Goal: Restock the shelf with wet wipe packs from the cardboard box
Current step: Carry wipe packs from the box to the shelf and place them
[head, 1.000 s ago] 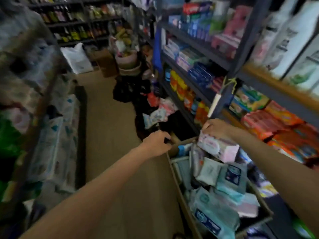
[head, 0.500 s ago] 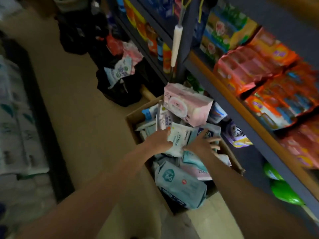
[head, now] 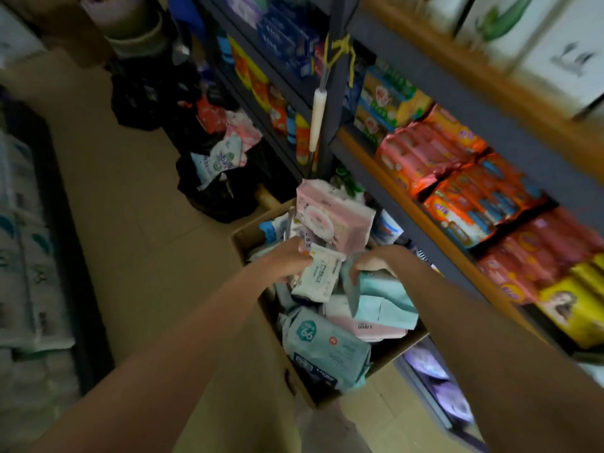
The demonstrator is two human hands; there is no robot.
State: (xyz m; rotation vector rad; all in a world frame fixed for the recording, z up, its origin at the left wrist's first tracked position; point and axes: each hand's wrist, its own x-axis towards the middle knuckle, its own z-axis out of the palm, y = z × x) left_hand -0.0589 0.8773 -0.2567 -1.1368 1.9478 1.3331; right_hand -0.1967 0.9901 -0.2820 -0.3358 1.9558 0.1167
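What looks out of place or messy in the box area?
The packs in the brown cardboard box are jumbled, not stacked. A big pink wipe pack sits tilted on top of the heap, and more packs spill from a black bag on the floor.

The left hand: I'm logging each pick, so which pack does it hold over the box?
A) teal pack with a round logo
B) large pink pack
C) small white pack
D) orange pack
C: the left hand pinches the small white pack at its top edge, above the cardboard box.

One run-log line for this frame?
left hand: grips white pack | right hand: grips teal pack | both over box
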